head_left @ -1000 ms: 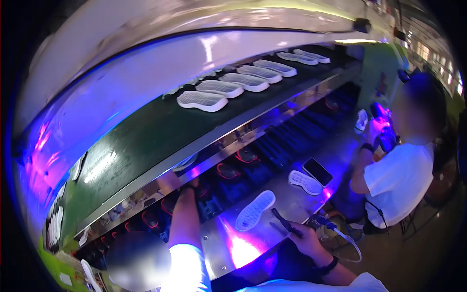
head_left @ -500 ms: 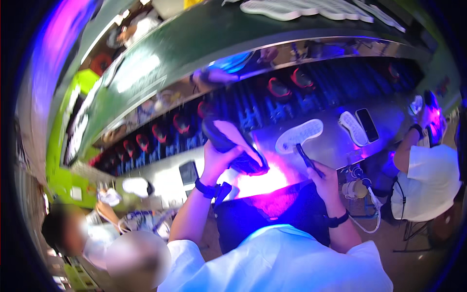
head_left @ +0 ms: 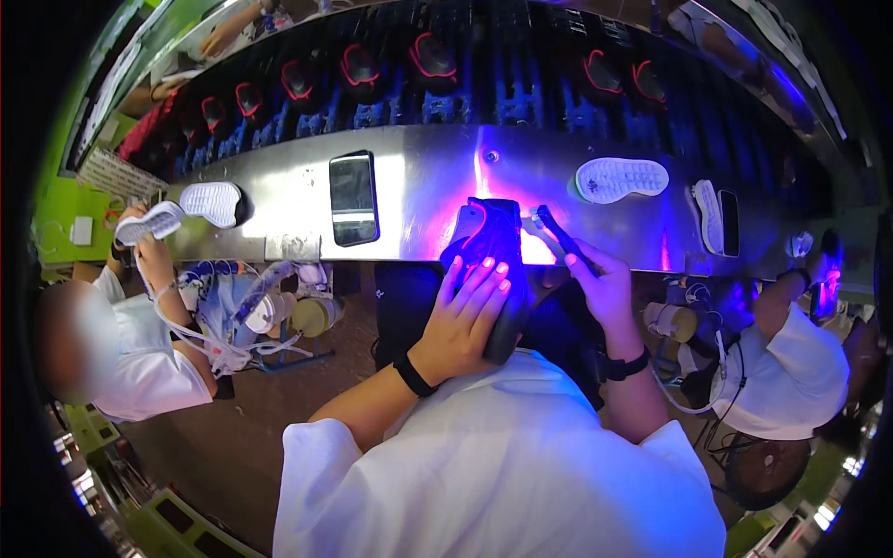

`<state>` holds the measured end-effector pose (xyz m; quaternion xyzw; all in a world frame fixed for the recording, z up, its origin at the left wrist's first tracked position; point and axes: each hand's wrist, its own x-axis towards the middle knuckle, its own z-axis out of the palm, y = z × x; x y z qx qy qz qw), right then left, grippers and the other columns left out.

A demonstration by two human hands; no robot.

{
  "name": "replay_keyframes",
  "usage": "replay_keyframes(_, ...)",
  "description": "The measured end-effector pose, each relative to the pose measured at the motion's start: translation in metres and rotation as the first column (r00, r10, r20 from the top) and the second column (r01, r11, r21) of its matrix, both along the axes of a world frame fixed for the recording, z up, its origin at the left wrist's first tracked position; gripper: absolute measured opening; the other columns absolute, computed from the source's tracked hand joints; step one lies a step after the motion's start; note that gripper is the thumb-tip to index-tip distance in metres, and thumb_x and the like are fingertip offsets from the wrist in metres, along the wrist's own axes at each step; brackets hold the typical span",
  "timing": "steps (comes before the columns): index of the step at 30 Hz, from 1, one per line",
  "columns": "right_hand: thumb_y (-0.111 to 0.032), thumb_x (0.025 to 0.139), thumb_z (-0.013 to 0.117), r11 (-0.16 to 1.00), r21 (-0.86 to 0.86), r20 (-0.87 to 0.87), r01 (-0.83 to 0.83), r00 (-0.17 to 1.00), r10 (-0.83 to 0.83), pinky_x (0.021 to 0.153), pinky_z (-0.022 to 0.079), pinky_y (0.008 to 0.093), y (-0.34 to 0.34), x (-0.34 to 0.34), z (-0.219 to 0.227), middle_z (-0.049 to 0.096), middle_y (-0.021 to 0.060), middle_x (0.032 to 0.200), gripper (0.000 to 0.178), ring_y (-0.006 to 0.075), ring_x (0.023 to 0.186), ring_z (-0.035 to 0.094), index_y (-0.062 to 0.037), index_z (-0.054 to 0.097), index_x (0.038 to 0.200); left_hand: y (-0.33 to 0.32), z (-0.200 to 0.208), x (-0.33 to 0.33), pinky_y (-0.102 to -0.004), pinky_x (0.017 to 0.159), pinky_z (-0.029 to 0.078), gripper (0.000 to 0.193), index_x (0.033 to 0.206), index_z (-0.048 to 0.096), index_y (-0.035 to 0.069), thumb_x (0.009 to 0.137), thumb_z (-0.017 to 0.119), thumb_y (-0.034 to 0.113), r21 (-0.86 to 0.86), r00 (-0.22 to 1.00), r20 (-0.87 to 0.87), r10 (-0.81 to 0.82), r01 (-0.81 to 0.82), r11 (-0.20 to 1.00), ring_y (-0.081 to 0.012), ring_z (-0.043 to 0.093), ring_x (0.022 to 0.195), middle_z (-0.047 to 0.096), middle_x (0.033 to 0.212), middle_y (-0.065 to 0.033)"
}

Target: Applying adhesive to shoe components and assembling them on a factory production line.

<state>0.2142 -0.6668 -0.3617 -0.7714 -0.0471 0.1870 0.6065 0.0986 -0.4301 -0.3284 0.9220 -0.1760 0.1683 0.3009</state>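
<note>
In front of me is a black shoe upper with red trim, tilted at the workbench's near edge under violet light. My left hand holds it, fingers laid along its side and the thumb out of sight. To its right, my right hand is closed around a brush with a dark handle. The brush's pale tip is beside the upper, with a narrow gap between them. A white shoe sole lies on the bench beyond my right hand, its inner side facing up.
The metal bench also carries a phone, a second sole and another phone. Behind it, a dark rack bears several red-trimmed uppers. A person on the left holds a sole; another person sits at right.
The upper has come down from raised at the left to in front of me, and my left hand now lies over it. The brush has moved away from the white sole toward the upper. My view has shifted.
</note>
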Motion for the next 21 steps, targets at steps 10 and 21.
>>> replay_keyframes(10, -0.021, 0.096, 0.072, 0.997, 0.023, -0.191, -0.070, 0.979, 0.073, 0.068, 0.046, 0.0233, -0.004, -0.036, -0.007, 0.063, -0.0026, 0.085, 0.039, 0.0067, 0.073, 0.056, 0.0017, 0.067, 0.127, 0.015, -0.010, -0.006, -0.0665, 0.117, 0.026, 0.057, 0.136, 0.051, -0.006, 0.084, 0.065, 0.014, 0.020, 0.996, -0.032, -0.085, 0.085, 0.996, -0.0387, 0.046, 0.140, 0.051, 0.145, -0.0243)
replay_keyframes(21, -0.020, 0.096, 0.072, 0.993, -0.098, -0.140, -0.059, 0.989, 0.045, 0.067, 0.042, 0.0217, -0.002, -0.018, 0.005, 0.060, -0.0050, 0.084, 0.038, 0.0051, 0.074, 0.050, 0.0021, 0.067, 0.126, 0.018, -0.005, 0.001, -0.0661, 0.115, 0.030, 0.048, 0.130, 0.058, -0.006, 0.086, 0.058, 0.012, 0.128, 0.991, -0.042, -0.123, 0.128, 0.984, -0.0374, 0.049, 0.138, 0.055, 0.141, -0.0241)
